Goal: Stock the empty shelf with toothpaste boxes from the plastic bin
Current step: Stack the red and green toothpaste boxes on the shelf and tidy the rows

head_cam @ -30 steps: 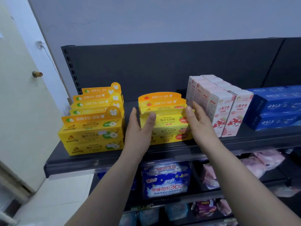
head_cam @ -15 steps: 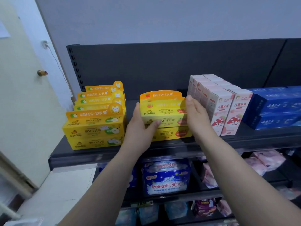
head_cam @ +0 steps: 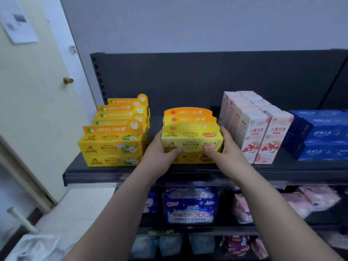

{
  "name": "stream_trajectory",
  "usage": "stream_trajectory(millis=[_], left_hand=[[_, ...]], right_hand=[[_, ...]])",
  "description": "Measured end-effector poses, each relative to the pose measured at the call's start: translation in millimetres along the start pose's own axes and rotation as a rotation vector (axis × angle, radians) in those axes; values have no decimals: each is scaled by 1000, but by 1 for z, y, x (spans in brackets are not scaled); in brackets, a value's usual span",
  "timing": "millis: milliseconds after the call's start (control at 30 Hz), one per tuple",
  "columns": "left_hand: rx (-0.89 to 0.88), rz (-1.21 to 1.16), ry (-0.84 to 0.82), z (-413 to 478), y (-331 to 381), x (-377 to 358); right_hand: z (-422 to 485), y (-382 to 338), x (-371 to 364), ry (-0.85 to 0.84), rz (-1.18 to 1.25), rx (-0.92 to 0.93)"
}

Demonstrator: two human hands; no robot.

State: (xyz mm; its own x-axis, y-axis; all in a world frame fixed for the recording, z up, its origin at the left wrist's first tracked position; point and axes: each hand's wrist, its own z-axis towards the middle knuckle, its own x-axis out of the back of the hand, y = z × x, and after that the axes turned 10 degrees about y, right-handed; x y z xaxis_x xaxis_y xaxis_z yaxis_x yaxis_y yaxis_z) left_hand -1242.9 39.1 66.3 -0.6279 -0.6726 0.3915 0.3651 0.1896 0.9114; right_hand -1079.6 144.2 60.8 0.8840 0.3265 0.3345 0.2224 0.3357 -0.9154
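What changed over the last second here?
The right hand, earlier flat against the top front yellow box, now curls its thumb onto the box's face. The left hand still grips the other end. The left yellow stack and pink boxes stayed put.

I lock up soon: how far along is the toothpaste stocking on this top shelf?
Done: apple-print yellow boxes, pink boxes and blue boxes already stand on the shelf. In hand: left hand and right hand grip the front yellow box atop the middle stack. Left: how many boxes remain is not visible; bare shelf shows beside the middle stack.
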Motion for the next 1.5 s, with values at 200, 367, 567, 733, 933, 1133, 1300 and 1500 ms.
stream_trajectory(millis=[200, 367, 567, 733, 933, 1133, 1300, 1500], left_hand=[[-1, 6, 42, -4, 5, -2], [-40, 68, 104, -12, 4, -4], [-213, 197, 227, -32, 11, -1], [-666, 227, 463, -63, 17, 29], [-402, 118, 680, -30, -22, 120], [-58, -163, 390, 6, -48, 154], [190, -484, 104, 35, -62, 157], [277, -548, -82, 46, -74, 160]], right_hand=[[-3, 1, -3, 88, -64, 34], [-11, 2, -2, 128, -119, 79], [-28, -6, 1, 199, -241, 280], [-44, -32, -20, 223, -294, 650], [-63, -65, -85, -21, -171, 650], [-57, -81, -154, -58, -123, 390], [-49, -84, -181, 108, 14, 169], [-30, -83, -183, 45, 129, -69]])
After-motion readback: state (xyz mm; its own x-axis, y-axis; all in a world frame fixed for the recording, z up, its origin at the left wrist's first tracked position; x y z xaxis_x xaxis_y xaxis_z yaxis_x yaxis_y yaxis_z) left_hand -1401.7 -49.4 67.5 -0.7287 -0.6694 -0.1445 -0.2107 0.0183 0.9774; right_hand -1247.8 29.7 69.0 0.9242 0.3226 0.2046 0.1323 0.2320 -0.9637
